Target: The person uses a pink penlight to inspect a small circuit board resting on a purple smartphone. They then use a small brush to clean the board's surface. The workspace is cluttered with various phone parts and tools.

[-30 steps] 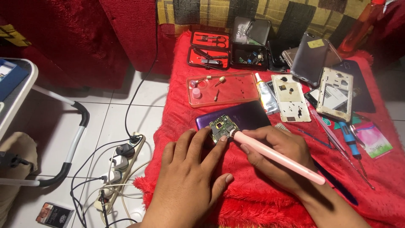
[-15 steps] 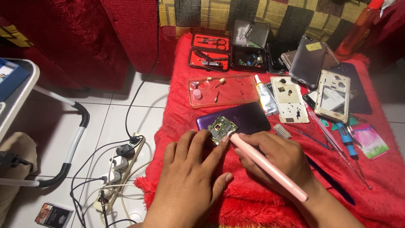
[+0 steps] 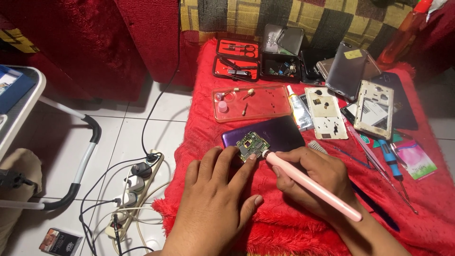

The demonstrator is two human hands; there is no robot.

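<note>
Head view looks down on a red cloth [image 3: 294, 227] spread on a white tiled floor. Near the cloth's front edge the left hand [image 3: 215, 199] lies flat, fingers spread, its fingertips pressing the lower edge of a small green circuit board [image 3: 251, 145]. That board rests on a purple phone back [image 3: 268, 137] in the middle of the cloth. The right hand [image 3: 313, 178] is closed around a pink pen-shaped tool [image 3: 310, 184], whose tip touches the board's right edge.

Behind the phone back, a clear pinkish tray [image 3: 251, 102] holds a few small brass-coloured parts, a pink cap and some tiny dark screws. Toward the cloth's back edge an open red tool case [image 3: 235, 58] shows metal implements strapped inside, and beside it an open black box [image 3: 282, 64] contains small mixed bits too tiny to make out. To the tray's right lie a glue tube [image 3: 298, 106], a white phone plate [image 3: 324, 111] dotted with dark specks, a grey phone cover [image 3: 346, 70] and a phone frame [image 3: 374, 109]. Screwdrivers [image 3: 391, 161] rest near the cloth's right edge. On the floor left of the cloth sits a power strip [image 3: 135, 189] with several plugs.
</note>
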